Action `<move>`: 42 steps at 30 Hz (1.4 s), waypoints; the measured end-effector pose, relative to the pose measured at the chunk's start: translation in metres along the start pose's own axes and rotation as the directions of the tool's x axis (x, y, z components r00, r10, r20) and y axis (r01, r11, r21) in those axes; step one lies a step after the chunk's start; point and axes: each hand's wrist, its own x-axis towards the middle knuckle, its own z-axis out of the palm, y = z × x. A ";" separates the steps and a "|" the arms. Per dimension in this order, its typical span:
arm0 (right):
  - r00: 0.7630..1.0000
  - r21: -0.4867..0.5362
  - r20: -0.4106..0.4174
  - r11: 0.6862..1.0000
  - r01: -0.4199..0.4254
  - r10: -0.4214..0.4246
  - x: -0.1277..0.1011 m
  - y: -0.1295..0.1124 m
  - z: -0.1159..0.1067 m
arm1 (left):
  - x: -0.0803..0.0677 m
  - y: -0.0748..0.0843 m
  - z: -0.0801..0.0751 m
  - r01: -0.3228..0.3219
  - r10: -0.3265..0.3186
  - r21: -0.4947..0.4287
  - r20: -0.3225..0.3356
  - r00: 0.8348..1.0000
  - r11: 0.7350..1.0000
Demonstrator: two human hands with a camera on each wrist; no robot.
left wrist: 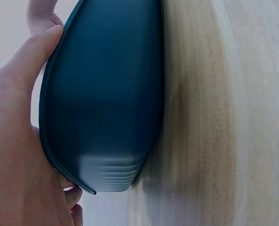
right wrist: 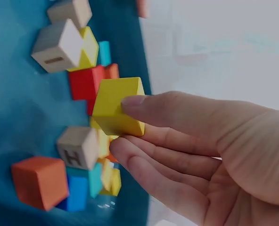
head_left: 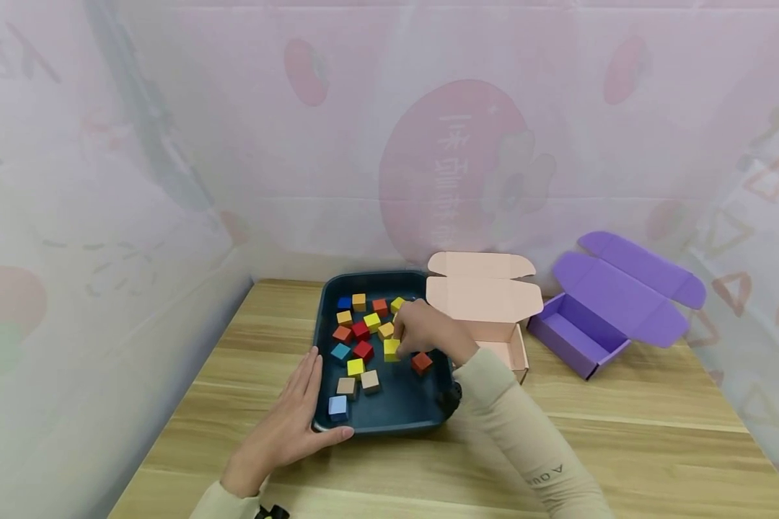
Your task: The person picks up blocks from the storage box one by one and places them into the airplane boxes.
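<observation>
A dark teal tray (head_left: 405,404) holds several small coloured cubes on the table. My right hand (head_left: 431,331) is over the tray and pinches a yellow cube (right wrist: 116,106) between thumb and fingers. Below that cube, the right wrist view shows an orange cube (right wrist: 40,181), a wooden cube marked H (right wrist: 78,147) and a red cube (right wrist: 86,83). With fingers straight along the tray's left rim, my left hand (head_left: 292,414) rests at its near left corner, thumb on the near rim. In the left wrist view the tray's outer wall (left wrist: 106,94) hides most fingertips.
To the tray's right stands an open peach cardboard box (head_left: 483,299), partly hidden by my right forearm. An open purple box (head_left: 578,335) lies farther right, its lid folded back. A printed cloth (head_left: 337,158) hangs behind the wooden table (head_left: 630,440).
</observation>
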 end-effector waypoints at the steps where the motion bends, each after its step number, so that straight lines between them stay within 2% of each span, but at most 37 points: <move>1: 1.000 0.008 -0.004 1.000 0.005 -0.005 -0.004 0.001 -0.004 | 0.000 0.000 0.000 0.001 -0.001 0.000 0.000 1.000 1.000; 7: 0.999 0.060 -0.024 0.997 0.039 -0.038 -0.032 0.011 -0.027 | 0.001 0.000 0.001 0.001 -0.001 0.011 -0.004 1.000 1.000; 14: 0.996 0.094 -0.077 0.994 0.055 -0.048 -0.056 0.035 -0.043 | 0.000 0.000 0.001 0.005 -0.005 0.014 -0.006 1.000 1.000; 19: 0.994 0.116 -0.110 0.993 0.014 -0.002 -0.068 0.057 -0.047 | -0.001 0.000 0.001 0.010 -0.010 0.012 -0.001 1.000 1.000; 26: 0.989 0.122 -0.125 0.991 -0.061 0.077 -0.076 0.088 -0.040 | -0.002 0.000 0.001 0.014 -0.014 0.008 0.007 1.000 1.000; 34: 0.977 0.150 -0.129 0.977 -0.151 0.171 -0.070 0.119 -0.020 | -0.002 -0.002 -0.002 0.017 -0.017 0.001 0.016 1.000 1.000; 42: 0.971 0.186 -0.146 0.969 -0.162 0.190 -0.057 0.136 0.008 | -0.002 -0.006 -0.001 0.028 -0.028 0.006 0.027 0.999 1.000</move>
